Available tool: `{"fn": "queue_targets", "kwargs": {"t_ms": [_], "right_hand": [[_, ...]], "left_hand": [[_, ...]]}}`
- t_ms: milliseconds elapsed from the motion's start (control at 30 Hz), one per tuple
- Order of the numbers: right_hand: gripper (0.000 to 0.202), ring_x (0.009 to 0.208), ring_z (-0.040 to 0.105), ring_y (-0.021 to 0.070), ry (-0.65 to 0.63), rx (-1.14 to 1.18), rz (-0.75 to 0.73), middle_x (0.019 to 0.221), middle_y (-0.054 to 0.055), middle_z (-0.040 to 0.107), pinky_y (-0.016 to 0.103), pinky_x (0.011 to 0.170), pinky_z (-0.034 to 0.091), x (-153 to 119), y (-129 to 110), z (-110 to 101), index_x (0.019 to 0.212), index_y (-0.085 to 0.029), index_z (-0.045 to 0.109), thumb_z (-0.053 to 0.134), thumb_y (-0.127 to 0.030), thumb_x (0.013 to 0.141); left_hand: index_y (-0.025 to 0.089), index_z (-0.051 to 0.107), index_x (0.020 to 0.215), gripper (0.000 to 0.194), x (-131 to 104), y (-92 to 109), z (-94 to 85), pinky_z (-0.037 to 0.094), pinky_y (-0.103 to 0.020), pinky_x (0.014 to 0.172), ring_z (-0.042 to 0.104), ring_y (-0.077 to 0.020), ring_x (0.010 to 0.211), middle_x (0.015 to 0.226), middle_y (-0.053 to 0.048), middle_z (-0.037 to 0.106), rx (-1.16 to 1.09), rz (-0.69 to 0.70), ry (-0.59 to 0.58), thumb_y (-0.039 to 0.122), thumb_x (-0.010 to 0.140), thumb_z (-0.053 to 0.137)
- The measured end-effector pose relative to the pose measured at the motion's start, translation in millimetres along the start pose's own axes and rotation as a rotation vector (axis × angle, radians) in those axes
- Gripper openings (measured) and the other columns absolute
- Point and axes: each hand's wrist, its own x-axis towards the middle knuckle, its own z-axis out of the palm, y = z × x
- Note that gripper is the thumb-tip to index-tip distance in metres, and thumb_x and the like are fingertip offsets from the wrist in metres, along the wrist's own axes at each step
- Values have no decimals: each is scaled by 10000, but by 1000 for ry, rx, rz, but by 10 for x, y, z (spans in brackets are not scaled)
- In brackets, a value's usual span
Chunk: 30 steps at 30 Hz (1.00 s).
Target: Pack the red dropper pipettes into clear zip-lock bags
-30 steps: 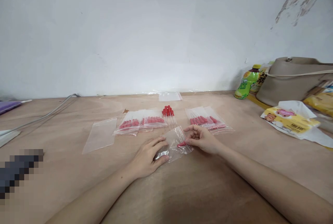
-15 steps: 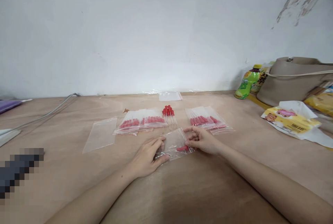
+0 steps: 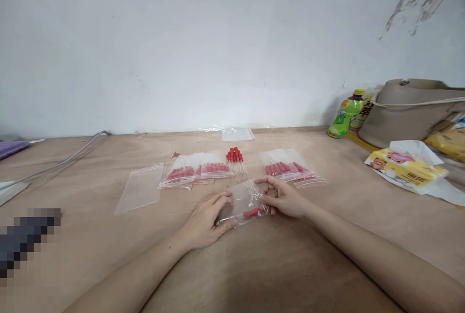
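My left hand (image 3: 208, 219) is closed on the left end of a clear zip bag (image 3: 236, 201), thumb at the near edge and fingers at the far edge. At the other end my right hand (image 3: 281, 196) pinches the bag by its red-lined zip edge. Inside, near the right end, lies a red rubber piece (image 3: 252, 212), like a dropper bulb. Just beyond the bag is a bundle of glass droppers with red bulbs (image 3: 235, 154). Filled bags with red bulbs (image 3: 196, 170) overlap to the left of it, and more filled bags (image 3: 288, 167) lie to its right.
A flat zip bag (image 3: 141, 188) lies left of my hands, and another white bag (image 3: 238, 134) is by the wall. To the right stand a green drink bottle (image 3: 347, 114), a beige handbag (image 3: 403, 114) and a tissue pack (image 3: 407, 165). A grey cable (image 3: 69, 160) runs at left.
The red piece in the bag now sits slightly left and lower, apart from my right fingertips. My right fingers have shifted slightly along the zip edge; my left hand has barely moved.
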Motion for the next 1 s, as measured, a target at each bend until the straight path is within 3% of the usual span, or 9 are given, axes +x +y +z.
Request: {"fn": "queue_targets", "kwargs": {"t_ms": [133, 300, 433, 567, 733, 1000], "right_hand": [[471, 464, 507, 67, 5, -84, 21, 702, -42, 504, 174, 348, 369, 17, 17, -20, 1085, -192, 383, 595, -325, 686], [294, 545, 548, 108, 286, -414, -91, 680, -6, 559, 212, 436, 408, 186, 20, -133, 970, -160, 494, 531, -320, 727], [148, 674, 572, 139, 432, -742, -150, 750, 45, 625, 247, 606, 431, 506, -87, -177, 808, -147, 577, 533, -245, 705], [252, 755, 579, 175, 540, -893, -112, 778, 74, 637, 262, 670, 414, 934, -168, -114, 915, -123, 557, 534, -275, 715], [450, 839, 585, 219, 543, -903, -35, 929, 144, 623, 277, 684, 410, 1305, -161, -8, 1085, -89, 455, 521, -365, 736], [199, 817, 583, 202, 454, -909, -16, 904, 144, 630, 251, 661, 396, 1251, -189, -80, 918, -108, 513, 488, -172, 731]], "left_hand": [[215, 469, 1050, 275, -1, 3, -8, 369, -382, 947, 433, -224, 1153, 1253, -78, 453, 9, 12, -8, 379, 831, 494], [200, 454, 1066, 270, 4, -2, -12, 351, -402, 971, 387, -227, 1195, 1276, -88, 442, 28, 16, -31, 359, 848, 468], [210, 401, 1189, 371, 19, -27, -2, 317, -416, 1001, 330, -221, 1238, 1323, -72, 398, 55, 60, -57, 371, 859, 453], [211, 417, 1197, 380, 26, -56, 11, 313, -424, 1005, 313, -228, 1251, 1342, -71, 376, 72, 76, -71, 389, 862, 444], [205, 442, 1176, 367, 24, -61, 16, 306, -416, 1015, 321, -226, 1247, 1338, -75, 383, 66, 77, -67, 387, 857, 453], [199, 444, 1185, 372, 29, -44, 10, 305, -426, 1015, 332, -232, 1239, 1329, -86, 394, 65, 81, -59, 370, 855, 458]]}}
